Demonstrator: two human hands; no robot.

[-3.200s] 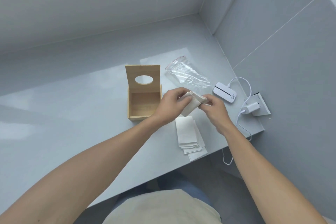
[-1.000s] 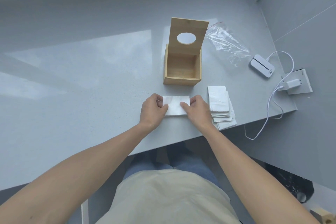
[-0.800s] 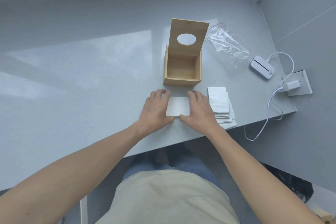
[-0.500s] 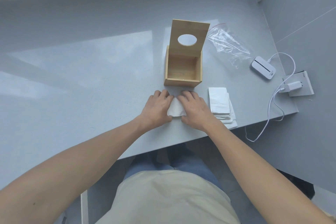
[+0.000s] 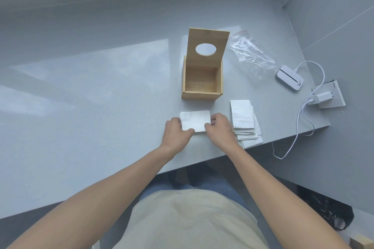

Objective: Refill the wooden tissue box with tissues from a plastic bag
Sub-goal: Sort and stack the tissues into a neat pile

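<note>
The wooden tissue box (image 5: 202, 95) stands on the grey table with its lid (image 5: 207, 48) swung up; the inside looks bare. Just in front of it lies a folded white tissue (image 5: 195, 120). My left hand (image 5: 176, 133) pinches its near left edge and my right hand (image 5: 219, 129) pinches its near right edge. To the right, a stack of several folded tissues (image 5: 243, 121) rests near the table's front edge. The clear plastic bag (image 5: 251, 54) lies flat behind the stack, right of the box.
A small white device (image 5: 290, 77) with a cable (image 5: 301, 117) lies at the right, beside a charger plugged into a white socket plate (image 5: 328, 97). The table's front edge (image 5: 202, 162) runs just under my wrists. Grey walls close the back and right.
My hands, which were pressing flat over the tissue half a second ago, have drawn back to its near edge and now pinch it; more of the tissue shows.
</note>
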